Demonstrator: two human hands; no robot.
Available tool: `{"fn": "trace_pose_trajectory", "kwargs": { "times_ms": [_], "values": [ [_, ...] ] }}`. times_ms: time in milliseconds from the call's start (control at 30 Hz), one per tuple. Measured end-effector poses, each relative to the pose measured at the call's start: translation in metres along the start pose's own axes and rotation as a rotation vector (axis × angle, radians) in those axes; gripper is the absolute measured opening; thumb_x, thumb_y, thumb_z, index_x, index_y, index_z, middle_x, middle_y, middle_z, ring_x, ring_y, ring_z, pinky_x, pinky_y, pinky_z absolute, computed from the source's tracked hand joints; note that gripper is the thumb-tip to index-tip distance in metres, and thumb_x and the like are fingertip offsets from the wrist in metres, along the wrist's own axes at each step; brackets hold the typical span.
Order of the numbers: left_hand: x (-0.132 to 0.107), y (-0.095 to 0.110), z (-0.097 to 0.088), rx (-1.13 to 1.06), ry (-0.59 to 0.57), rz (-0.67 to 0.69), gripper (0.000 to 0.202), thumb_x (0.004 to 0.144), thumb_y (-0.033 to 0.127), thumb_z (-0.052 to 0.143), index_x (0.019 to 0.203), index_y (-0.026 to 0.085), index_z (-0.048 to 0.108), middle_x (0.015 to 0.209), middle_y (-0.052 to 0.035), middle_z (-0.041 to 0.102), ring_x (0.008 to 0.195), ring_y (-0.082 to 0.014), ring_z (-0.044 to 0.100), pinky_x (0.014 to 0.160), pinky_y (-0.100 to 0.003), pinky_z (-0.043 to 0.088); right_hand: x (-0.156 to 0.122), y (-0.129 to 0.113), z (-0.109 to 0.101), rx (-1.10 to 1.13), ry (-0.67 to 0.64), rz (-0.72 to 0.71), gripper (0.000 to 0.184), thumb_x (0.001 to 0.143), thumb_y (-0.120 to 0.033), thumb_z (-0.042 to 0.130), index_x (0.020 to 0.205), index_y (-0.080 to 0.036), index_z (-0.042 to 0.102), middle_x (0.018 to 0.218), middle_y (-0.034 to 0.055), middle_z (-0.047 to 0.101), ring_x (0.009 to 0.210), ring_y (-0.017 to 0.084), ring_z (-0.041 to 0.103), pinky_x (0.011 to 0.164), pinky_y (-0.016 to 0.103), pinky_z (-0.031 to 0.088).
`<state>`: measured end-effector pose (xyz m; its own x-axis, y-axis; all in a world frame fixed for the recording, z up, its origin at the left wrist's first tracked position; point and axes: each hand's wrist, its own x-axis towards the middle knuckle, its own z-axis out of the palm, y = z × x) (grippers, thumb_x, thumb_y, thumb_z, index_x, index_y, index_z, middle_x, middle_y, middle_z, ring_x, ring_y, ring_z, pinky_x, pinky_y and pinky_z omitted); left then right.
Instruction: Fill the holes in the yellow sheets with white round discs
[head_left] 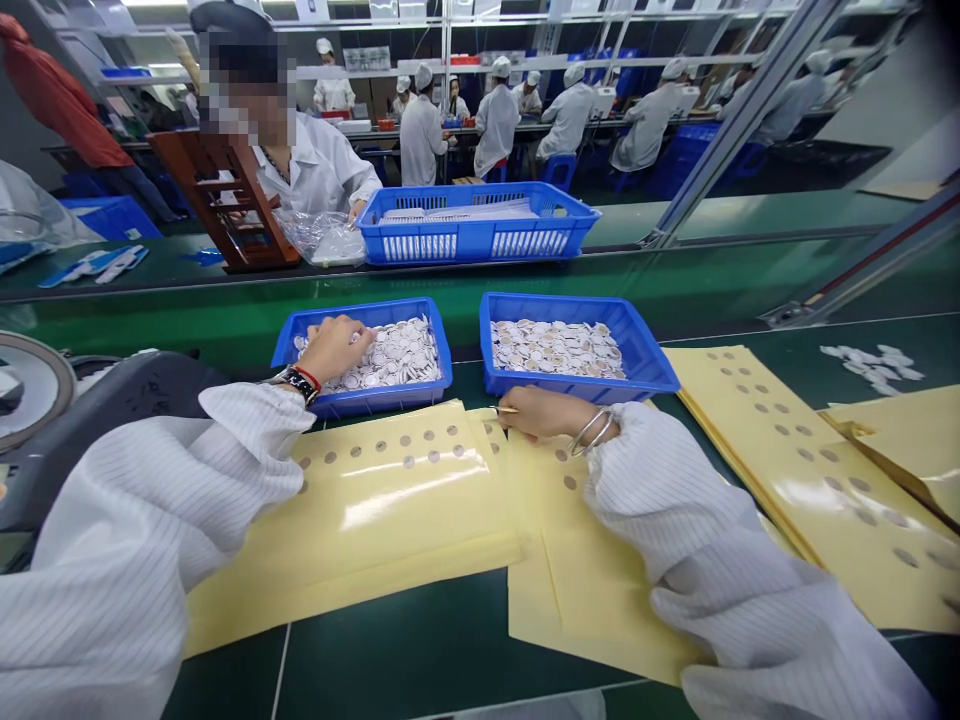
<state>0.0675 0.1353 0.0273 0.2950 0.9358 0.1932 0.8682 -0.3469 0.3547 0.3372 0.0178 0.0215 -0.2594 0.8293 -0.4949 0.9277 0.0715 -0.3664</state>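
Observation:
My left hand (334, 345) reaches into the left blue tray (439, 345), fingers curled down among several small white round discs (394, 355); what it grips is hidden. My right hand (541, 412) rests closed on a yellow backing sheet (405, 510), pinching thin tweezers (501, 408) that point left. The sheet carries rows of small grey round dots. A second blue tray (645, 355) of beige and white discs (556, 347) stands just beyond my right hand.
More yellow dotted sheets (817, 480) lie stacked at the right. A person in a white coat (319, 165) works across the green belt beside a large blue basket (480, 225) and a brown rack (225, 200). A grey machine (112, 410) sits at my left.

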Motion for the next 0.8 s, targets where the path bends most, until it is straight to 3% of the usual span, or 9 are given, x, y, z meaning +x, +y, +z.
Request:
{"fn": "trace_pose_trajectory", "kwargs": {
  "times_ms": [167, 233, 300, 367, 433, 533, 600, 700, 800],
  "values": [
    [0.002, 0.016, 0.002, 0.095, 0.056, 0.063, 0.035, 0.085, 0.028, 0.031, 0.095, 0.020, 0.064, 0.112, -0.0111, 0.056, 0.113, -0.0315, 0.039, 0.096, -0.053, 0.022, -0.002, 0.008, 0.003, -0.012, 0.003, -0.078, 0.023, 0.082, -0.021, 0.040, 0.059, -0.017, 0.045, 0.055, 0.0004, 0.049, 0.049, 0.010, 0.039, 0.050, 0.024, 0.029],
    [0.000, 0.026, 0.002, 0.121, 0.159, 0.097, 0.035, 0.084, 0.024, 0.032, 0.100, 0.018, 0.062, 0.115, -0.0124, 0.054, 0.117, -0.0319, 0.035, 0.097, -0.052, 0.021, -0.004, 0.011, 0.005, -0.018, 0.019, -0.103, 0.020, 0.082, -0.020, 0.041, 0.062, -0.017, 0.044, 0.061, 0.0007, 0.050, 0.053, 0.010, 0.038, 0.051, 0.024, 0.028],
    [-0.008, 0.041, 0.002, 0.123, 0.324, 0.214, 0.033, 0.082, 0.019, 0.034, 0.103, 0.016, 0.060, 0.117, -0.0132, 0.051, 0.121, -0.0307, 0.031, 0.098, -0.049, 0.023, -0.007, 0.013, 0.006, -0.017, 0.025, -0.120, 0.019, 0.082, -0.019, 0.041, 0.063, -0.017, 0.043, 0.065, 0.0006, 0.050, 0.055, 0.010, 0.038, 0.052, 0.023, 0.028],
    [-0.021, 0.061, 0.004, 0.069, 0.406, 0.432, 0.031, 0.080, 0.013, 0.035, 0.100, 0.015, 0.059, 0.112, -0.0120, 0.053, 0.118, -0.0268, 0.036, 0.096, -0.043, 0.030, -0.010, 0.016, 0.008, -0.010, 0.021, -0.122, 0.019, 0.082, -0.020, 0.040, 0.063, -0.017, 0.043, 0.065, 0.0004, 0.050, 0.054, 0.010, 0.039, 0.051, 0.024, 0.028],
    [-0.038, 0.082, 0.012, 0.001, 0.294, 0.654, 0.029, 0.080, 0.010, 0.034, 0.093, 0.013, 0.059, 0.099, -0.0108, 0.058, 0.101, -0.0222, 0.048, 0.088, -0.037, 0.038, -0.013, 0.019, 0.010, 0.000, 0.013, -0.115, 0.020, 0.082, -0.022, 0.039, 0.064, -0.018, 0.043, 0.063, 0.0003, 0.049, 0.053, 0.010, 0.039, 0.050, 0.024, 0.028],
    [-0.066, 0.109, 0.036, 0.051, -0.140, 0.877, 0.028, 0.083, 0.008, 0.033, 0.090, 0.014, 0.059, 0.082, -0.0072, 0.061, 0.078, -0.0179, 0.054, 0.070, -0.030, 0.044, -0.018, 0.022, 0.011, 0.018, -0.007, -0.108, 0.017, 0.082, -0.022, 0.039, 0.066, -0.018, 0.046, 0.063, 0.0002, 0.050, 0.051, 0.010, 0.040, 0.049, 0.024, 0.028],
    [-0.082, 0.121, 0.055, 0.093, -0.296, 0.963, 0.023, 0.082, 0.008, 0.037, 0.084, 0.014, 0.060, 0.083, -0.0085, 0.061, 0.081, -0.0192, 0.053, 0.073, -0.032, 0.043, -0.021, 0.022, 0.011, 0.029, -0.015, -0.106, 0.017, 0.082, -0.021, 0.039, 0.067, -0.018, 0.046, 0.062, -0.0002, 0.050, 0.050, 0.010, 0.041, 0.049, 0.024, 0.029],
    [-0.098, 0.127, 0.075, 0.033, -0.325, 0.997, 0.024, 0.083, 0.008, 0.038, 0.094, 0.013, 0.059, 0.094, -0.0105, 0.059, 0.093, -0.0201, 0.050, 0.082, -0.032, 0.039, -0.025, 0.022, 0.011, 0.075, -0.020, -0.089, 0.019, 0.083, -0.022, 0.038, 0.066, -0.018, 0.044, 0.058, -0.0014, 0.048, 0.047, 0.009, 0.041, 0.047, 0.023, 0.031],
    [-0.105, 0.128, 0.082, 0.000, -0.322, 0.981, 0.022, 0.084, 0.015, 0.041, 0.100, 0.013, 0.056, 0.096, -0.0101, 0.056, 0.093, -0.0206, 0.047, 0.082, -0.033, 0.038, -0.027, 0.024, 0.013, 0.152, -0.025, -0.066, 0.019, 0.084, -0.024, 0.037, 0.066, -0.018, 0.042, 0.055, -0.0026, 0.045, 0.043, 0.008, 0.038, 0.043, 0.022, 0.030]
  ]
}}
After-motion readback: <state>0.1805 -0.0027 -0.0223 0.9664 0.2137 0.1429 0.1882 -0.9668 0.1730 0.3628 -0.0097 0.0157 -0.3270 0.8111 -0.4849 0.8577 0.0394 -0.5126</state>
